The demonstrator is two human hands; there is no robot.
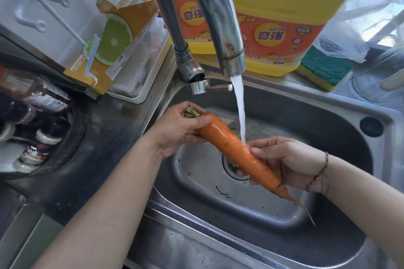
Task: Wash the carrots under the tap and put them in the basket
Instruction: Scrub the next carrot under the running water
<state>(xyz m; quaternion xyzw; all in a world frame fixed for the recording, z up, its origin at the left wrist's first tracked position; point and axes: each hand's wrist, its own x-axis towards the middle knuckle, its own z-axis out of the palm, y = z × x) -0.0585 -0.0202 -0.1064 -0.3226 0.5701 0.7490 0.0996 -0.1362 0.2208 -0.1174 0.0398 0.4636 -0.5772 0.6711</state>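
A long orange carrot (pixel 231 148) with cut green stems lies slanted over the steel sink (pixel 328 120), thick end up left, thin tip down right. My left hand (pixel 181 129) grips its thick stem end, thumb on top. My right hand (pixel 284 159) holds the lower half, thumb across the top and fingers under it. Water (pixel 239 113) runs from the tap (pixel 225 35) and lands on the carrot's middle, just by my right thumb. No basket is in view.
Two yellow detergent jugs (pixel 282 28) stand behind the tap, with a green-and-yellow sponge (pixel 323 67) at their right. An orange carton (pixel 109 43) and a white tray sit at the left; dark bottles (pixel 37 116) stand further left. Specks of dirt lie near the drain (pixel 229 166).
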